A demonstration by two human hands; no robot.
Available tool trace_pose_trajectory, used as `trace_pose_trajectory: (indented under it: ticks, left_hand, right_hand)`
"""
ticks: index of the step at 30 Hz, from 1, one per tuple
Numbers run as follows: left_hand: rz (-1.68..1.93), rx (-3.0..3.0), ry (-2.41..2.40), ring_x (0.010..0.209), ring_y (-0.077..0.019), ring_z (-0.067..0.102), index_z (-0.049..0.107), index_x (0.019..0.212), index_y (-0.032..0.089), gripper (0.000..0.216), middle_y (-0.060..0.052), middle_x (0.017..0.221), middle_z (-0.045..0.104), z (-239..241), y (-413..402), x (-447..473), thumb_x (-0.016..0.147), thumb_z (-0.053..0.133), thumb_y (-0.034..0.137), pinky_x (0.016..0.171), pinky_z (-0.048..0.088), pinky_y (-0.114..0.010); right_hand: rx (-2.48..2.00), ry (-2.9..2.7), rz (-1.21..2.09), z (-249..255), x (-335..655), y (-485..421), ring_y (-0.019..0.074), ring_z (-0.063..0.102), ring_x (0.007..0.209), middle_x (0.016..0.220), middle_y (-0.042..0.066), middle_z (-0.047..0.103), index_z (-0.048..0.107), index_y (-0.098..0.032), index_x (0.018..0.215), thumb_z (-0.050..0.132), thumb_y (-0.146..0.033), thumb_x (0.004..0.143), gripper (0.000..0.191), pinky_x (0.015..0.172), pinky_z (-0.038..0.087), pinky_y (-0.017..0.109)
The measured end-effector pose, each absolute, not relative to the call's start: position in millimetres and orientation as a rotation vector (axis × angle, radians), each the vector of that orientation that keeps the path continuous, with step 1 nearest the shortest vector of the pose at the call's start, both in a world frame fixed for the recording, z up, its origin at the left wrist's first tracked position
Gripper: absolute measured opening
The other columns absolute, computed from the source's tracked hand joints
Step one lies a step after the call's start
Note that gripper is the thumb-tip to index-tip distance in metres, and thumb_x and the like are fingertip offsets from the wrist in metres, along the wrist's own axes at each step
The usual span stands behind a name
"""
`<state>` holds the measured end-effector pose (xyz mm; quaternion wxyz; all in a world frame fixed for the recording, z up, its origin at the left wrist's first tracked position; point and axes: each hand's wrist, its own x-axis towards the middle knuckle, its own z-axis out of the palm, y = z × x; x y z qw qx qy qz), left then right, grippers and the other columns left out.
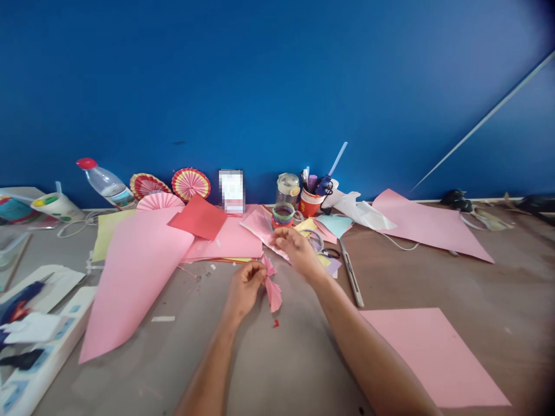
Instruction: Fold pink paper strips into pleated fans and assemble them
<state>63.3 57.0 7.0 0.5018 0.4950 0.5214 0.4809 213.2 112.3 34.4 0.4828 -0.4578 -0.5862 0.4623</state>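
Note:
My left hand (248, 289) pinches a piece of pink pleated paper (273, 293) at its narrow middle, with the ends fanning out above and below like a bow. Just up and to the right, my right hand (297, 251) hovers with fingers curled towards the thumb; whatever lies between the fingertips is too small to make out. Behind that hand stand stacked tape rolls (283, 215). A small red paper scrap (276, 323) lies on the table below the pink piece.
A large pink sheet (134, 271) curls at the left, beside a red paper square (198, 216). A utility knife (351, 274) lies right of my right forearm, near another pink sheet (433, 352). A power strip (56, 352) sits front left; a red cup (310, 203) of tools stands behind.

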Motion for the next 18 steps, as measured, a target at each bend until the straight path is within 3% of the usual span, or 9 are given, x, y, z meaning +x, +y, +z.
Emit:
trace_pose_trajectory:
  ticks: [2, 4, 9, 12, 18]
  left_hand:
    - [1.204, 1.078, 1.202, 0.059, -0.0104, 0.047, 0.061, 0.070, 0.017, 0.014, 0.002, 0.062, 0.054, 7.9, 57.7, 61.7, 0.073, 0.064, 0.030, 0.059, 0.039, -0.022]
    - [1.250, 0.940, 1.163, 0.059, -0.0091, 0.045, 0.060, 0.069, 0.016, 0.015, 0.003, 0.062, 0.052, 8.5, 58.3, 60.6, 0.071, 0.066, 0.030, 0.059, 0.038, -0.021]
    - [1.293, 0.829, 1.134, 0.058, -0.0074, 0.043, 0.056, 0.069, 0.016, 0.020, 0.004, 0.063, 0.050, 10.1, 59.3, 60.4, 0.068, 0.068, 0.032, 0.059, 0.037, -0.020]
    - [1.301, 0.826, 1.134, 0.058, -0.0079, 0.044, 0.057, 0.070, 0.016, 0.021, 0.003, 0.064, 0.050, 10.2, 58.9, 61.6, 0.067, 0.069, 0.033, 0.060, 0.039, -0.021]
    - [1.300, 0.858, 1.167, 0.060, -0.0086, 0.045, 0.057, 0.070, 0.016, 0.020, 0.003, 0.064, 0.051, 8.0, 58.7, 61.9, 0.068, 0.068, 0.032, 0.060, 0.039, -0.021]
  right_hand:
    - [-1.208, -1.518, 0.785, 35.9, 215.0, 112.7, 0.0202, 0.054, 0.092, 0.095, 0.008, 0.058, 0.057, -0.018, 0.090, 0.055, -0.025, 0.074, 0.018, 0.081, 0.043, 0.034]
    - [-1.266, -1.642, 0.668, 38.9, 216.7, 111.4, 0.0190, 0.054, 0.088, 0.091, 0.007, 0.059, 0.059, -0.017, 0.083, 0.052, -0.023, 0.075, 0.012, 0.079, 0.042, 0.032]
    - [-1.460, -1.950, 0.945, 38.8, 212.1, 106.0, 0.0092, 0.039, 0.049, 0.048, -0.004, 0.043, 0.047, -0.018, 0.051, 0.051, -0.032, 0.079, 0.032, 0.048, 0.028, 0.022]
    - [-1.478, -1.963, 1.035, 29.7, 203.0, 104.6, 0.0081, 0.036, 0.045, 0.043, -0.004, 0.040, 0.044, -0.018, 0.045, 0.057, -0.028, 0.075, 0.034, 0.045, 0.024, 0.022]
    - [-1.416, -1.813, 1.189, 26.9, 194.7, 103.0, 0.0086, 0.041, 0.048, 0.048, -0.004, 0.046, 0.048, -0.018, 0.050, 0.050, -0.017, 0.073, 0.023, 0.046, 0.029, 0.021]
